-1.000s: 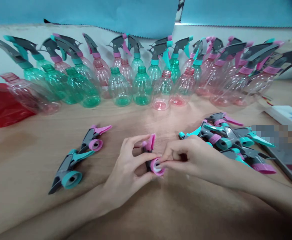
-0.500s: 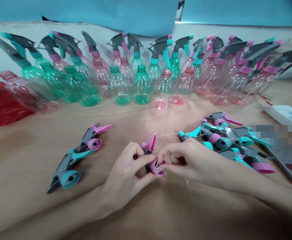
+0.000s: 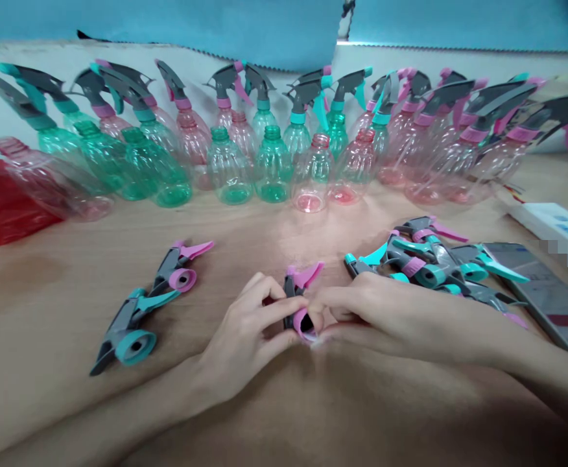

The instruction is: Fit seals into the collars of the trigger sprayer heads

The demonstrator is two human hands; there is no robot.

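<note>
My left hand (image 3: 248,324) is closed around a grey trigger spray head (image 3: 291,283) with a pink trigger, its open pink collar (image 3: 303,325) facing me. Thumb and fingers of my right hand (image 3: 356,311) are pinched together at the right rim of that collar. A small whitish piece (image 3: 314,340) shows by the right thumb at the collar's lower edge; its kind is too blurred to tell. To the left lie a spray head with a pink collar (image 3: 183,279) and another with a teal collar (image 3: 135,347).
A pile of spray heads (image 3: 432,272) lies beyond my right forearm, beside a phone (image 3: 551,295) and a white box (image 3: 551,220). Open green bottles (image 3: 273,165) and pink bottles (image 3: 312,172) stand in front of bottles with spray heads fitted. A red bag (image 3: 11,204) is at far left.
My right fingers have moved from inside the pink collar to its rim, with the whitish piece now at its lower edge. The held spray head has turned slightly; its trigger leans farther right.
</note>
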